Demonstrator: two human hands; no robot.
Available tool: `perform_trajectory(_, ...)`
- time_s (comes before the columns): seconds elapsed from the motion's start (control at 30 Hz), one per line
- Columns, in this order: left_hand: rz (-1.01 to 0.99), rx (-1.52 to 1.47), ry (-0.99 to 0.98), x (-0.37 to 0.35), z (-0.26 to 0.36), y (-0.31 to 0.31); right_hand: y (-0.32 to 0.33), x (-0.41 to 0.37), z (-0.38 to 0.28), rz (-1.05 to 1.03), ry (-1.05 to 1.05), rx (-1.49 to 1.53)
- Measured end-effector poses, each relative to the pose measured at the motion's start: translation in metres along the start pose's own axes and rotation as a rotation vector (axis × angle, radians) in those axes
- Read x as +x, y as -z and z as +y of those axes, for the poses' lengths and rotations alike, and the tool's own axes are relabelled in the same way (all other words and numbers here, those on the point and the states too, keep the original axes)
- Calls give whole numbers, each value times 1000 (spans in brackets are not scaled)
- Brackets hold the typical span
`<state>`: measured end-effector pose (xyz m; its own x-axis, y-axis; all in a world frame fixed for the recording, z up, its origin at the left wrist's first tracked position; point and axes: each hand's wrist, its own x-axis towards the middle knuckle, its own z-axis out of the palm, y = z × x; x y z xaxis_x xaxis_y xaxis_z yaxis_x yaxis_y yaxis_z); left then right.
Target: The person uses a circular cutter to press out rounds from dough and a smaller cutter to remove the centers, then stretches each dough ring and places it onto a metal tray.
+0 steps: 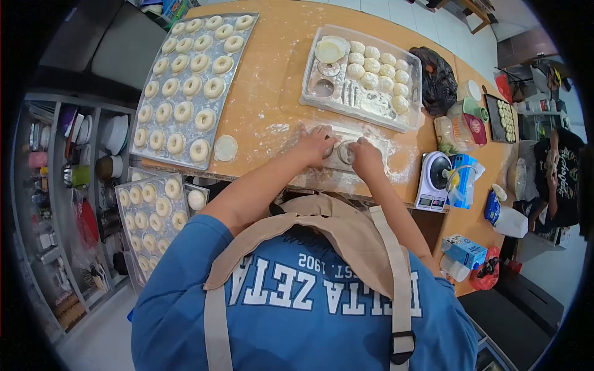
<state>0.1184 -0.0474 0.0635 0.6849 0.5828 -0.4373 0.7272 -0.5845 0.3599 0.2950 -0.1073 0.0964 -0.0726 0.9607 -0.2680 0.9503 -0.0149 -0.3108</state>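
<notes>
On a flour-dusted board [356, 137] near the table's front edge, both of my hands work close together. My left hand [315, 146] rests at the board's left side, fingers spread, beside a small round shape partly hidden under it. Closed fingers of my right hand [366, 156] grip the edge of what looks like a round cutter [344, 153], set down on the board between my hands. Just beyond them, a plastic tub [365, 111] holds several floured dough balls [370, 80] in rows. A pale flat dough disc [226, 148] lies further left.
A metal tray [218, 110] of dough rings covers the table's left; another ring-filled tray [145, 191] sits lower. To the right are a black plastic bag [435, 80], a kitchen scale [432, 179], and a blue box [464, 249]. Another person [560, 176] stands at the far right.
</notes>
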Motion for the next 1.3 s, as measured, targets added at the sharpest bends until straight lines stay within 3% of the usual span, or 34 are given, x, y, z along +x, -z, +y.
perform_trajectory(0.63,35,-26,4,1,-1,-6,-21,5,11,87,40,54)
perform_trajectory(0.8,23,11,21,5,-1,-7,15,3,22,216,5,171)
perform_trajectory(1.3,56,-24,3,1,-1,-5,-6,6,-3,13,27,-86)
